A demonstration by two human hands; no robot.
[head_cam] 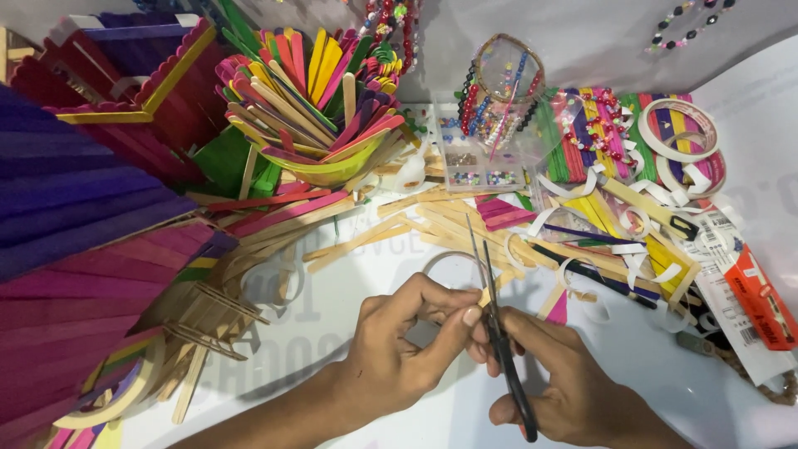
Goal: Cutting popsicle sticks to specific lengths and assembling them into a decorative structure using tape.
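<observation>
**Scissors at a small strip, mid-desk**

Scissors (499,324) are gripped in the right hand (565,382), blades parted and pointing away, tips over the white desk (399,274). A small pale piece (485,297), too tiny to identify, is pinched by the left hand (407,341) just beside the blades. For a clean cut, piece should be kept taut w/ fingertips clear of the edges. Plain craft sticks (374,237) are scattered beyond; a green bowl (328,170) of coloured sticks sits further back.
</observation>
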